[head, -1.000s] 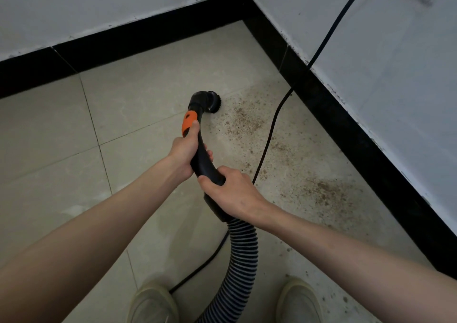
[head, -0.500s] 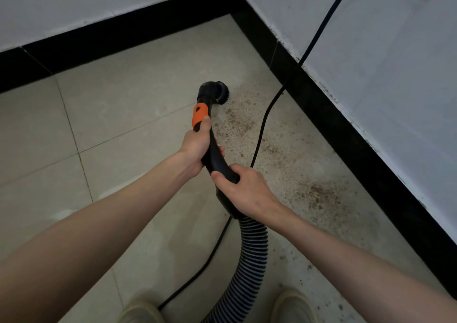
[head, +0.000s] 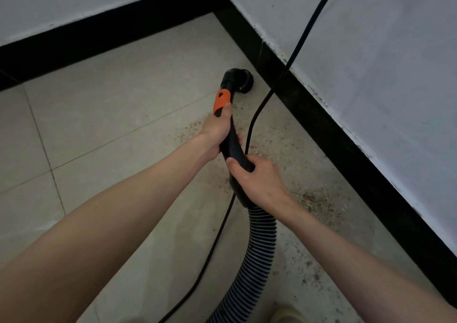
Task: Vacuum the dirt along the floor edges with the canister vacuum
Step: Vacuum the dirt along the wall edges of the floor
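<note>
Brush head [head: 243, 80] now against baseboard [head: 321, 115], two hands [head: 259, 181] on handle [head: 232, 139].

Left hand [head: 215, 132] grips the curved black vacuum handle [head: 232, 147] just below its orange switch [head: 221, 99], thumb tip touching the orange; right hand [head: 259, 179] is wrapped around the lower handle just above where the ribbed hose [head: 254, 261] joins. Round brush nozzle [head: 243, 80] sits on the beige tile floor [head: 111, 115], against or just beside the black baseboard [head: 333, 135] near the room corner. Brown dirt [head: 314, 199] lies scattered on the tiles along the right-hand baseboard, a black power cord [head: 257, 110] runs down the white wall [head: 371, 50] and across the floor beside the handle, and a shoe tip [head: 284, 314] shows at bottom edge.
</note>
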The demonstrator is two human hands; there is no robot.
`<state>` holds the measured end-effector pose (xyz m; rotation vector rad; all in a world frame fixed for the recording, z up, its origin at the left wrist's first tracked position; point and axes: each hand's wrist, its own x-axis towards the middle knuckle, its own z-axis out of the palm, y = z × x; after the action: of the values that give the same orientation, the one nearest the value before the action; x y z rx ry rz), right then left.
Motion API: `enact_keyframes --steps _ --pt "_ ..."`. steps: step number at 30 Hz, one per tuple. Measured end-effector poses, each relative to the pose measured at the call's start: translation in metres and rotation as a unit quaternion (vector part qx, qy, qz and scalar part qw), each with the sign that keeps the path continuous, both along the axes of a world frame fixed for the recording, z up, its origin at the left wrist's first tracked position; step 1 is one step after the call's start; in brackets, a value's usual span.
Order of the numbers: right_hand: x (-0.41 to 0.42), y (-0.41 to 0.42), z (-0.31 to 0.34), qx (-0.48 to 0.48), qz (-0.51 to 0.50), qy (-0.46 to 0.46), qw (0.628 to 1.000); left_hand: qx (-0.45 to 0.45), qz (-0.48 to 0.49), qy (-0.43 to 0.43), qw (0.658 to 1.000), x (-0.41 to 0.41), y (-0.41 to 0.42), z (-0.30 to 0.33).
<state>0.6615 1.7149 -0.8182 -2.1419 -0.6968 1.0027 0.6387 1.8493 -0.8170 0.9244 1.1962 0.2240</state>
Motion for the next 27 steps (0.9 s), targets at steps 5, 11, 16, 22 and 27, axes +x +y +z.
enact_keyframes --steps 5,11,16,22,27 --pt "0.012 0.009 0.001 0.001 -0.026 0.002 1.0 0.026 -0.041 0.03 0.998 0.022 0.008 0.003" --pt "0.013 0.004 0.0 0.004 -0.033 0.009 0.999 0.047 -0.061 0.046 0.996 0.024 0.004 0.001" --pt "0.002 -0.005 0.004 -0.008 -0.03 0.003 1.0 0.037 -0.085 0.049 0.994 0.018 -0.002 0.001" --pt "-0.014 -0.012 0.011 -0.015 -0.033 -0.002 0.999 -0.004 -0.126 0.023 0.992 0.011 -0.008 0.007" --pt "-0.017 -0.002 0.008 -0.008 -0.016 -0.002 1.0 0.015 -0.113 0.033 0.993 0.003 0.001 0.006"
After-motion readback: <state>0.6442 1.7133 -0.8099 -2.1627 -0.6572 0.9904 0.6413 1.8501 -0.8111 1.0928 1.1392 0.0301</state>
